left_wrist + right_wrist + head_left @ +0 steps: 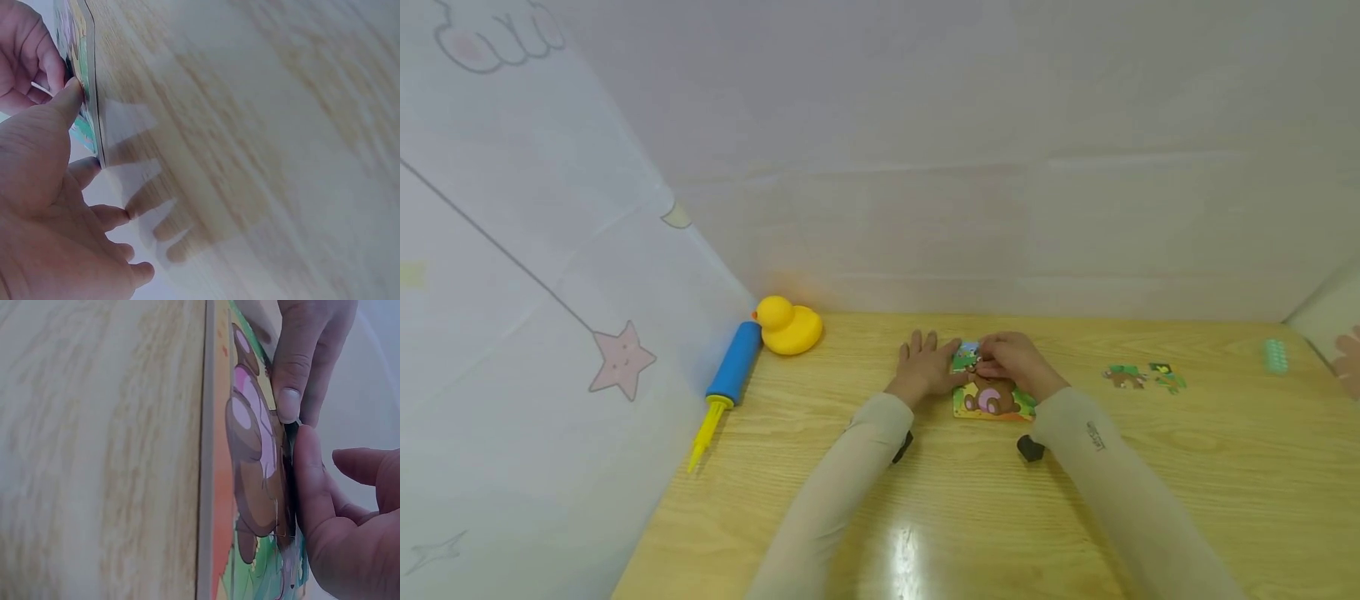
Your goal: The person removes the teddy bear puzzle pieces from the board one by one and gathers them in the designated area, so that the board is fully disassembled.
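A bear jigsaw puzzle (pixel 992 398) lies flat on the wooden table, its brown bear and orange lower edge plain in the right wrist view. At its left side my left hand (pixel 925 367) spreads its fingers, and the thumb (pixel 72 94) presses on the puzzle's face. My right hand (pixel 1017 360) reaches over the upper part with bent fingers. Close to the left thumb, its fingertips hold a small dark puzzle piece (pixel 290 439), tilted against the board. Much of that piece is hidden by fingers.
Loose puzzle pieces (pixel 1126 377) lie to the right, with several more pieces (pixel 1167 379) beside them. A yellow rubber duck (pixel 792 327) and a blue hand pump (pixel 736 360) are at the back left. A pale green studded block (pixel 1275 356) sits far right, near the wall.
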The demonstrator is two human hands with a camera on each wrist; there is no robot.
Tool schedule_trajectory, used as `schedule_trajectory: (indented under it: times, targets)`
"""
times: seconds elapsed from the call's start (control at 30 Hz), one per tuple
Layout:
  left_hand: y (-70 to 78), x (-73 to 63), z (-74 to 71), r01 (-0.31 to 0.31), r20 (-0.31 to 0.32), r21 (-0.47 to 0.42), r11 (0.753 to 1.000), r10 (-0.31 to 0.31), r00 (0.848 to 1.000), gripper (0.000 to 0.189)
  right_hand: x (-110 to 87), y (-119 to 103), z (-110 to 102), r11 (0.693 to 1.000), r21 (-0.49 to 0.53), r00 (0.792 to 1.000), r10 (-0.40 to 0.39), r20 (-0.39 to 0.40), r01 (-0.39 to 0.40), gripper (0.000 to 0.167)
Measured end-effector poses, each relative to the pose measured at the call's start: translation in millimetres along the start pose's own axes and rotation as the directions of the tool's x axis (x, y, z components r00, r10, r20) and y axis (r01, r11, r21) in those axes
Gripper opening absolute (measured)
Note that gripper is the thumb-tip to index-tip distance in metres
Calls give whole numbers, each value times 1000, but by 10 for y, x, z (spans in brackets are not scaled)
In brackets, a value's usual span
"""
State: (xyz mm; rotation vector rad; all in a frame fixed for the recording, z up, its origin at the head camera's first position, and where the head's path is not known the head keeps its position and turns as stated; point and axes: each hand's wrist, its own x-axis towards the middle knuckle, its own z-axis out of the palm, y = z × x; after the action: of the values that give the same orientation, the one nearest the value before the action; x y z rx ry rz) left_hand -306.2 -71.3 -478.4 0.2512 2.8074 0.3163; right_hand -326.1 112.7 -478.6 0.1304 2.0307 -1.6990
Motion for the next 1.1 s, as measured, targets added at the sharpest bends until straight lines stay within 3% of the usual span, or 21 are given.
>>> schedule_trajectory:
  times: [0.57,1.1]
  targets:
    - [0,-7,8,0,-8,8,1000,0,1000,77,10,-19,41,999,-38,997,-33,-72,31,40]
    - [-15,34,36,-7,-41,28,1000,8,999,78,15,129,-181,996,65,998,-54,-15,55,46]
